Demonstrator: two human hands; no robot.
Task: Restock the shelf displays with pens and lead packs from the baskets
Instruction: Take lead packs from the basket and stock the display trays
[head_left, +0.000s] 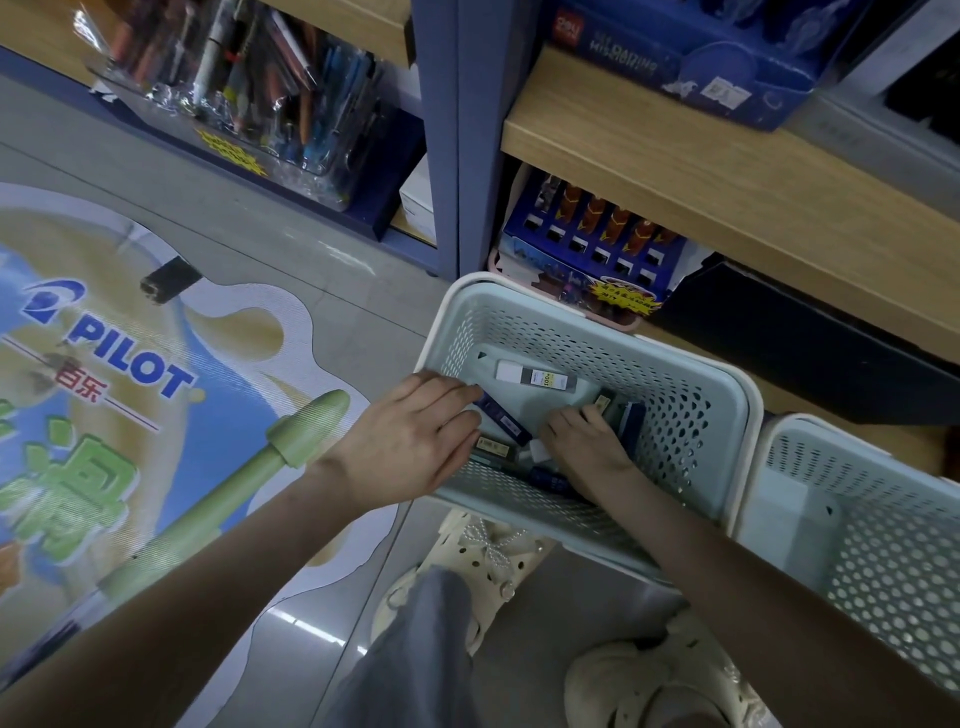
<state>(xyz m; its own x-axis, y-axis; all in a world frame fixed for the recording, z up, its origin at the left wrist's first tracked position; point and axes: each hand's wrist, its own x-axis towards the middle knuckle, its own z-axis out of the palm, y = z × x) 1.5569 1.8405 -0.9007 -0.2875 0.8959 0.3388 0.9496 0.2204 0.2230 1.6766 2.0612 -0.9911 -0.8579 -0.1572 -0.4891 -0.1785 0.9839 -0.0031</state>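
Two-handed digging in the pale green perforated plastic basket (670, 410) on the floor, just below the light wooden shelf board (727, 171). Looks like the gathering step, with no placing on a display begun yet.

Reaches with the left hand (410, 436) over the near-left rim, fingers nearly straight and a little spread, fingertips resting on a slim dark blue lead pack (501, 415). No pinch to see there. Dips the right hand (584, 447) deeper, fingers bent down among more dark upright packs (631, 423) at the right side. Cannot tell if really pinching one or only pushing them together.

Next, probably: close the fingers on a few packs, lift them clear of the basket wall, then carry them up to a display, maybe the blue cardboard display box with orange items (597, 244). Hard to say which one. Calls for a firm hold, such small cases being likely easy to drop.

About the goods: small flat rectangular cases, mostly dark blue and black, plus one white-and-black pack (535, 376) flat on the basket floor, apart from both hands. All loose, in no order
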